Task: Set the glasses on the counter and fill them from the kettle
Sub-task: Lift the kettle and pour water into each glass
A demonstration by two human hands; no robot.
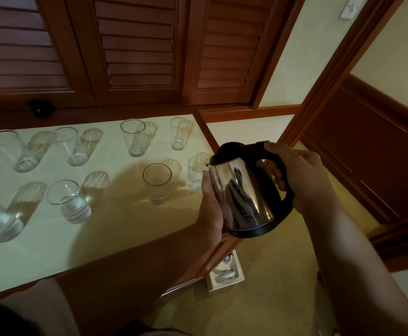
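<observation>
Glasses [157, 183]: 8 on counter [52, 251]; 1 kettle [246, 190], both hands.

The kettle [244, 190] has a mirror-bright silver body with a black lid, black handle and black base ring. The glasses [158, 183] are clear and colourless, some with ribbed-looking bases, and throw striped amber-brown shadows across the pale cream-green worktop [52, 251]. Behind it, the shutters [140, 44] are reddish-brown wood with horizontal slats. The wall [302, 57] is cream, framed in the same red-brown trim. The carpet [283, 275] is olive-yellow with a fine woven texture. A small white box [224, 275] sits on it.
</observation>
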